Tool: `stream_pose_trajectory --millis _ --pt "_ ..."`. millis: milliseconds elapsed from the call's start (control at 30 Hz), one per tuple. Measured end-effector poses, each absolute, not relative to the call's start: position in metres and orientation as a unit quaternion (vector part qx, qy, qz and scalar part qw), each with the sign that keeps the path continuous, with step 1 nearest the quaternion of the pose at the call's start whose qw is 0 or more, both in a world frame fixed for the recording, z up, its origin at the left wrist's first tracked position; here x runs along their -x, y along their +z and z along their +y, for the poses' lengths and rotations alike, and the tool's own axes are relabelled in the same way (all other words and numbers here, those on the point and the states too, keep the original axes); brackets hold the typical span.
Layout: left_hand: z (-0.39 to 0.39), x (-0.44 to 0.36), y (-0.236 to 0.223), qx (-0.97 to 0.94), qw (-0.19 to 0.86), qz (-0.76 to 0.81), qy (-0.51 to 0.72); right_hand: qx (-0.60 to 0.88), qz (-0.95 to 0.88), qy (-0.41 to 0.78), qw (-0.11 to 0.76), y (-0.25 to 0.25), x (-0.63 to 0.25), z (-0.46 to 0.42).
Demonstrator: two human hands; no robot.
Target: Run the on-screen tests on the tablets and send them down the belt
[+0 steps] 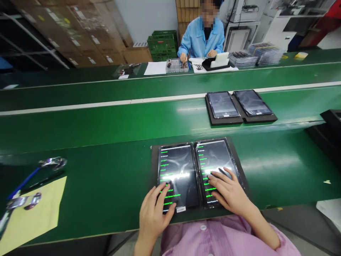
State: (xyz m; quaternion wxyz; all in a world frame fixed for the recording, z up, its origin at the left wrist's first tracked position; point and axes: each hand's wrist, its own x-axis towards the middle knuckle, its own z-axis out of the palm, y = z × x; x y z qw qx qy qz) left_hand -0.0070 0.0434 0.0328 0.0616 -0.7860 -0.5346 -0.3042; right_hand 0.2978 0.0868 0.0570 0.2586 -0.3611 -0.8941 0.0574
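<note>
Two tablets lie side by side on dark pads at the near edge of the green bench, both screens lit with lines of mostly green text. Over the lower left part of the left tablet [183, 185] rests my left hand [156, 209], fingers apart and holding nothing. My right hand [229, 188] is spread across the lower part of the right tablet [214, 156], also without a grip on anything. Whether each fingertip touches the glass I cannot tell. A small white label [181, 209] shows at the left tablet's lower edge.
Beyond them, two more tablets [223, 105] with dark screens sit on black pads [259, 119]. A yellow sheet [39, 213], a blue-handled tool and metal clips lie left. Across the bench, a person in a blue coat [195, 39] handles small parts beside stacked clear trays [266, 53].
</note>
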Motion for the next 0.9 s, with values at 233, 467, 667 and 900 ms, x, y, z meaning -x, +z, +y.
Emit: stream_pose_trajectory --millis 233,467,667,900 --pt "0.044 0.010 0.031 0.822 0.071 -0.507 -0.248 0.381 -0.877 0.050 0.289 0.057 -0.297 0.086" --pt "0.044 0.010 0.037 0.808 0.091 -0.516 -0.270 0.412 -0.852 0.074 0.314 0.059 -0.296 0.086" --pt "0.052 0.006 0.038 0.790 0.088 -0.567 -0.216 0.447 -0.855 0.059 0.256 0.056 -0.294 0.089" --pt "0.053 0.004 0.039 0.796 0.069 -0.575 -0.179 0.451 -0.869 0.043 0.200 0.054 -0.294 0.091"
